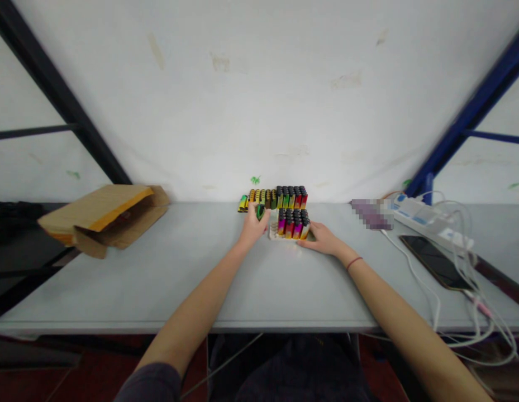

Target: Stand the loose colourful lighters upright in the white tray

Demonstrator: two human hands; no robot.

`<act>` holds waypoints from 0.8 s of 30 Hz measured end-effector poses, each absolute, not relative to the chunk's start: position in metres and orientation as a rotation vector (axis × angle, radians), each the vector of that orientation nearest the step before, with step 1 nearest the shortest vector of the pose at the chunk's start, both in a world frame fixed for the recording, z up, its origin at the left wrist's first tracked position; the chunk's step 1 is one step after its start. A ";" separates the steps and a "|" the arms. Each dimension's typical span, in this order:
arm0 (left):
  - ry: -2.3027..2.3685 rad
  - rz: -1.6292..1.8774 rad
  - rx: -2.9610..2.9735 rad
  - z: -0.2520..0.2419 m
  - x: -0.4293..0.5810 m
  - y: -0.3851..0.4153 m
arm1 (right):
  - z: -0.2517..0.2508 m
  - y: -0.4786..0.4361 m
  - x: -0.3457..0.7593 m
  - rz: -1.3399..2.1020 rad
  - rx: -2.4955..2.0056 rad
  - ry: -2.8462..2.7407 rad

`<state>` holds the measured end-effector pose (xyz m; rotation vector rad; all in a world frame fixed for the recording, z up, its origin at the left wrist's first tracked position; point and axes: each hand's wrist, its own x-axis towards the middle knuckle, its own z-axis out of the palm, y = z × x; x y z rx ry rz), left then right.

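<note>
My left hand (253, 224) is closed around a green and black lighter (260, 211), just left of a white tray (280, 237). Several lighters (293, 225) with black tops and purple, red and orange bodies stand upright in the tray, while its left end shows bare slots. My right hand (323, 239) rests against the tray's right end, thumb at the front edge and fingers at the side. Behind the tray stand more black-topped lighters (291, 198) in green and red. To their left is a row of yellow and dark lighters (262, 196) by the wall.
An open cardboard box (104, 215) lies at the left. On the right are a purple, partly pixelated item (370, 214), a white power strip (433, 223), a dark phone (435, 261) and tangled white cables (414, 273). The wall (259, 100) rises behind the table (158, 290).
</note>
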<state>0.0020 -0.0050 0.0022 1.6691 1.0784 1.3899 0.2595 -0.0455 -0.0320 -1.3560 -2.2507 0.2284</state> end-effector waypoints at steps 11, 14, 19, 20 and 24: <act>1.019 1.129 1.712 0.013 -0.006 -0.001 | -0.031 -0.046 0.259 0.241 -1.362 -2.255; 0.925 1.097 1.644 0.014 -0.006 0.001 | -0.030 -0.046 0.259 0.239 -1.371 -2.265; 0.912 1.050 1.411 0.018 -0.003 -0.001 | -0.030 -0.046 0.258 0.226 -1.383 -2.249; 0.945 1.039 1.408 0.018 -0.003 -0.001 | -0.030 -0.047 0.258 0.226 -1.382 -2.247; 0.994 0.996 1.547 0.016 -0.002 -0.002 | -0.028 -0.047 0.258 0.231 -1.394 -2.267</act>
